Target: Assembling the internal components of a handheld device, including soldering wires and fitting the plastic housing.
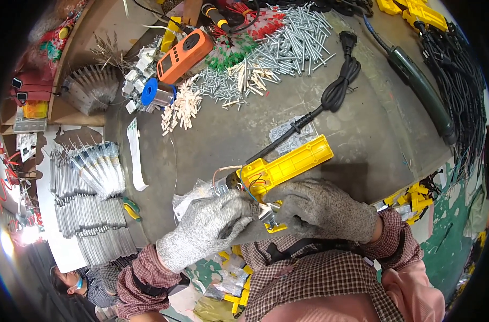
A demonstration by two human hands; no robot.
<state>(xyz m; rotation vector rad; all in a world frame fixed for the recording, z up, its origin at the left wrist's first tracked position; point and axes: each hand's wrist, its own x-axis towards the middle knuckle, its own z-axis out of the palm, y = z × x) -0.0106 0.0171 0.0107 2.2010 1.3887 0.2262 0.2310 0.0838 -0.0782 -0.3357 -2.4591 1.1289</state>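
An open yellow plastic tool housing (290,163) lies in front of me, its ribbed inside facing up. Thin red, orange and blue wires (259,182) curl in it, and a black power cable (279,144) runs to it from the far side. My left hand (204,228), in a pale grey knit glove, is closed at the housing's left end; what its fingertips pinch is hidden. In a darker grey glove, my right hand (325,209) bends round the housing's near side and grips it. A small shiny metal part (268,216) shows between the hands.
Farther off lie piles of screws (303,40), pale ceramic pieces (181,104), a solder spool (157,94) and an orange meter (184,56). Stacked metal tubes (91,214) and green-yellow cutters (131,209) are left. Right are a dark green tool (421,88) and black cables (454,70). Another person (75,282) sits lower left.
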